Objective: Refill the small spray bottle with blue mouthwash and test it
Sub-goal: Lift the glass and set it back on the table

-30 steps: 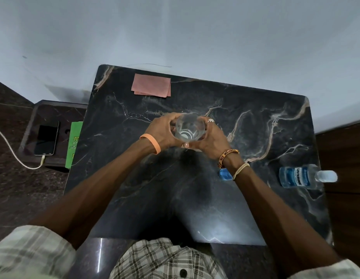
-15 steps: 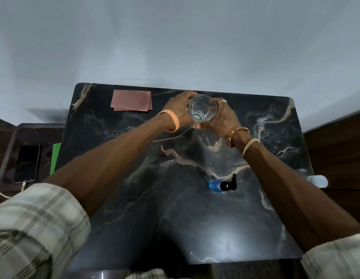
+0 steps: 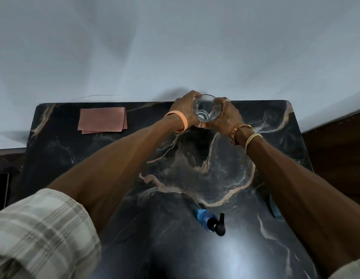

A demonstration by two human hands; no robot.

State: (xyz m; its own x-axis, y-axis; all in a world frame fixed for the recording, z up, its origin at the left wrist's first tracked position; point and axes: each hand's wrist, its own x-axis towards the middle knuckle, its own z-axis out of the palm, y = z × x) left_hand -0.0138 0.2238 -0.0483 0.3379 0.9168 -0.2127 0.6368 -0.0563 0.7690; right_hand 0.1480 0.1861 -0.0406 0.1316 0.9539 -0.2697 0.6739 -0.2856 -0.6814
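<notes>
A clear drinking glass (image 3: 207,107) is at the far edge of the black marble table (image 3: 175,168), near the wall. My left hand (image 3: 184,110) grips its left side and my right hand (image 3: 225,115) grips its right side. The glass looks empty. The small spray bottle (image 3: 210,221), blue with a black pump head, lies on its side in the near middle of the table, between my forearms. A sliver of the blue mouthwash bottle (image 3: 275,208) shows beside my right forearm, which hides most of it.
A folded pink cloth (image 3: 102,120) lies at the table's far left. A pale wall rises right behind the table. A dark side table with a phone (image 3: 1,190) is at the left edge. Dark wood furniture (image 3: 336,150) stands at the right.
Both hands have carried the glass away from me, from the table's middle to its far edge. The view has tilted, so the spray bottle now shows in full and the mouthwash bottle is mostly hidden.
</notes>
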